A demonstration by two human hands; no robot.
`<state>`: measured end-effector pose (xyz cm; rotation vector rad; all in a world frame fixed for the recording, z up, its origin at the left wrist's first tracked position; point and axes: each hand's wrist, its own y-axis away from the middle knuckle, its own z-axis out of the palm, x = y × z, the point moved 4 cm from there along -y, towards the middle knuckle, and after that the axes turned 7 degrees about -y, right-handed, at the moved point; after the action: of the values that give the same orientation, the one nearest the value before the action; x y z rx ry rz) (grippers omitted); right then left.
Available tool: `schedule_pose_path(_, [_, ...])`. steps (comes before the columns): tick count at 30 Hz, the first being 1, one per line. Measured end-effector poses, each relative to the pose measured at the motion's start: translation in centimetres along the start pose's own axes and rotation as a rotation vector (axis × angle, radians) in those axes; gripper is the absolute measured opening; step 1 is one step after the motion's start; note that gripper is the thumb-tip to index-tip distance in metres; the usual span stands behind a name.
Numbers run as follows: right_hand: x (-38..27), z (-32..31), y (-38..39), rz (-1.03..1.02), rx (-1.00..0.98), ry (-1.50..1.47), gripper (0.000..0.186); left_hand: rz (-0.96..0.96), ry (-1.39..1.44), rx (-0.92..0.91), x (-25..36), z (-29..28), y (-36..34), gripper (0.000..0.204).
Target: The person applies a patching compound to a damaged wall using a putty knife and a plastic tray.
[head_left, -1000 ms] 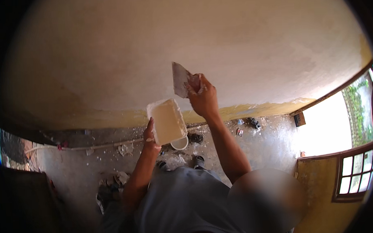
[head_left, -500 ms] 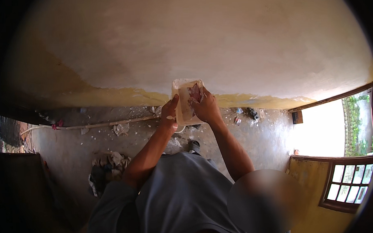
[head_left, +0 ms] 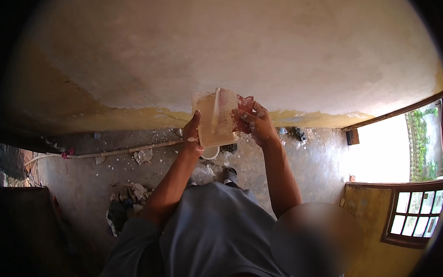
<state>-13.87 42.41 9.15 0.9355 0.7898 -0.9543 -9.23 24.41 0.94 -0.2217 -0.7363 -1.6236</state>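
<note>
My left hand (head_left: 192, 132) grips the left side of a pale, see-through rectangular plastic container (head_left: 206, 120), thumb along its rim. The container is tilted on its side and smeared with whitish paste. At its right edge, my right hand (head_left: 261, 127) pinches a thin reddish-brown piece (head_left: 246, 104) with whitish smears; I cannot tell its exact kind. Paste specks mark the right fingers. Beyond both hands rises a wall (head_left: 228, 45), coated pale over most of its face, with bare yellow paint (head_left: 147, 115) along the lower band.
A round white bucket (head_left: 211, 152) stands on the floor below the container. To the left lie a long pole (head_left: 119, 152) and a heap of crumpled material (head_left: 128, 200). White bits litter the grey floor (head_left: 310, 160). At right are a bright doorway (head_left: 378, 157) and a paned window (head_left: 414, 212).
My right hand has come out of the container to its right edge, bringing the reddish-brown piece along. The container has shifted slightly left and turned on its side.
</note>
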Motion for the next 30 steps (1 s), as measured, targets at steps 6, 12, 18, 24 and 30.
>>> schedule_pose_path(6, [3.3, -3.7, -1.6, 0.1, -0.131, -0.442, 0.016, 0.088, 0.017, 0.033, 2.9, -1.5, 0.8, 0.066])
schedule_pose_path(12, [9.4, -6.9, -7.8, -0.064, -0.138, -0.54, 0.007, 0.193, -0.085, 0.104, 7.9, -3.7, 3.6, 0.069])
schedule_pose_path(18, [21.6, -11.9, -16.4, 0.048, 0.229, -0.734, 0.002, 0.237, -0.096, 0.198, 10.9, -10.0, 6.3, 0.068])
schedule_pose_path(24, [23.1, -10.7, -20.2, -0.105, 0.136, -0.733, 0.004, 0.236, -0.166, 0.32, 12.4, -13.4, 9.7, 0.07])
schedule_pose_path(30, [16.1, -6.9, -18.9, -0.127, 0.333, -0.678, 0.003, 0.199, -0.138, 0.324, 13.0, -16.2, 10.7, 0.069])
